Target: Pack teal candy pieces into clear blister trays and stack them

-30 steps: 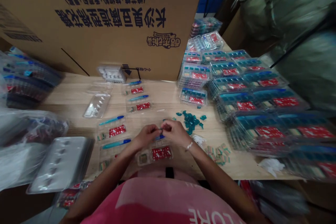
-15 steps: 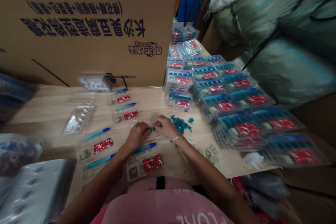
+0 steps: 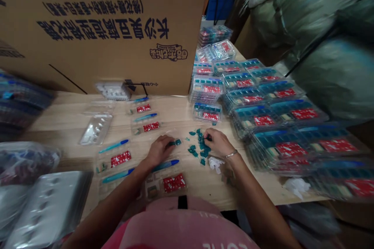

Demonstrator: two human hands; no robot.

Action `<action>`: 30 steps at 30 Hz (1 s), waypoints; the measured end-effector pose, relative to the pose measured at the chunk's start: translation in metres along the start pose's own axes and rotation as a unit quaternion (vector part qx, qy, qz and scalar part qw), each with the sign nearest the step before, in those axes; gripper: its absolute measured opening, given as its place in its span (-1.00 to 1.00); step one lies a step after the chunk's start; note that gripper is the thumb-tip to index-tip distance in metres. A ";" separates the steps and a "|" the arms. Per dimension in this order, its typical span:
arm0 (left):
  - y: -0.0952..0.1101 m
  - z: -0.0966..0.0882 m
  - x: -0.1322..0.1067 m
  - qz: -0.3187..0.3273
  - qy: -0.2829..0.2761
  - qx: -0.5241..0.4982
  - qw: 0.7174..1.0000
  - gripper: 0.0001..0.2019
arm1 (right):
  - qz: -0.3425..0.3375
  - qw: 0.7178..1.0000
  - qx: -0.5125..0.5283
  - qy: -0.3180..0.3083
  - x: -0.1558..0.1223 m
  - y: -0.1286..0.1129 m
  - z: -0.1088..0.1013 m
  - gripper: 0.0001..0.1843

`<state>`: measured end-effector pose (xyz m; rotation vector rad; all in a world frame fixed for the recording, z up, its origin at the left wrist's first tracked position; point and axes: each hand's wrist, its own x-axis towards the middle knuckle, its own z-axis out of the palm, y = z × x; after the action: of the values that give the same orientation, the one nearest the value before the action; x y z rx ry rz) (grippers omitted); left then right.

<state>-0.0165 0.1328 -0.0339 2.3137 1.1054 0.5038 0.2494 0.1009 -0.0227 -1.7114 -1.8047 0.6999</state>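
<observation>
My left hand (image 3: 158, 150) is closed at the fingertips on small teal square pieces (image 3: 178, 142), held above the table. To its right, my right hand (image 3: 219, 142) reaches over a loose pile of teal pieces (image 3: 200, 140), finger and thumb pinched on one dark teal piece (image 3: 208, 137). Just in front of my body lies a clear plastic tray with a blue pen (image 3: 165, 165) and a red patterned packet (image 3: 174, 183); my left forearm partly covers the neighbouring tray. A crumpled white tissue (image 3: 216, 164) lies beside my right wrist.
Stacks of filled clear trays (image 3: 263, 118) crowd the right side. A large cardboard box (image 3: 117, 62) stands at the back. On the left are more trays with pens, an unfilled clear tray (image 3: 96, 129), plastic bags and a stack of grey trays (image 3: 52, 206).
My right hand has moved right, away from my left hand, to the teal pile. More teal shows at my left fingertips. The whole view has shifted slightly.
</observation>
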 end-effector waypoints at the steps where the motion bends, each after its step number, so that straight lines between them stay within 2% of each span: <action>1: 0.001 0.001 0.000 -0.001 -0.003 0.012 1.000 -0.85 | 0.010 0.999 0.049 0.010 -0.001 -0.002 0.001 -0.85; 3: 0.003 0.002 0.003 0.000 -0.021 0.052 0.998 -0.88 | 0.038 0.982 0.185 0.016 -0.003 -0.008 0.007 -0.93; 4: 0.004 0.003 0.005 0.000 -0.032 0.074 0.997 -0.89 | 0.055 0.964 0.261 0.007 -0.004 -0.012 0.012 -0.92; 7: 0.007 0.004 0.011 -0.009 -0.052 0.107 0.993 -0.89 | 0.103 0.889 0.445 -0.033 -0.006 -0.024 0.029 -0.74; 9: 0.008 0.002 0.012 -0.016 -0.058 0.090 0.994 -0.86 | 0.116 0.859 0.497 -0.046 -0.007 -0.029 0.041 -0.69; 11: 0.006 -0.004 0.007 -0.018 -0.052 0.062 0.997 -0.64 | 0.101 0.868 0.484 -0.044 -0.007 -0.031 0.049 -0.71; 13: 0.002 -0.012 -0.006 -0.026 -0.020 0.054 0.998 -0.49 | 0.063 0.906 0.418 -0.029 -0.007 -0.034 0.056 -0.80; 16: -0.005 -0.020 -0.031 -0.060 0.042 0.086 0.994 -0.66 | -0.036 0.957 0.288 -0.020 -0.003 -0.047 0.066 -0.91; 18: -0.010 -0.020 -0.044 -0.079 0.049 0.100 0.991 -0.73 | -0.124 0.972 0.198 -0.034 0.002 -0.061 0.076 -0.89; 20: -0.013 -0.016 -0.051 -0.079 0.037 0.092 0.992 -0.73 | -0.200 0.973 0.099 -0.061 0.007 -0.073 0.086 -0.89; 22: -0.015 -0.013 -0.052 -0.066 0.036 0.080 0.994 -0.72 | -0.239 0.968 0.018 -0.078 0.010 -0.080 0.094 -0.89; 25: -0.017 -0.012 -0.051 -0.043 0.046 0.064 0.996 -0.72 | -0.243 0.968 -0.018 -0.063 0.009 -0.077 0.099 -0.87; 30: -0.023 -0.016 -0.050 -0.022 0.045 0.059 0.997 -0.74 | -0.241 0.969 -0.039 -0.031 -0.001 -0.069 0.091 -0.88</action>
<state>-0.0681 0.1098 -0.0401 2.3826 1.2578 0.5440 0.1365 0.0960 -0.0391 -1.2261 -2.2023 0.4800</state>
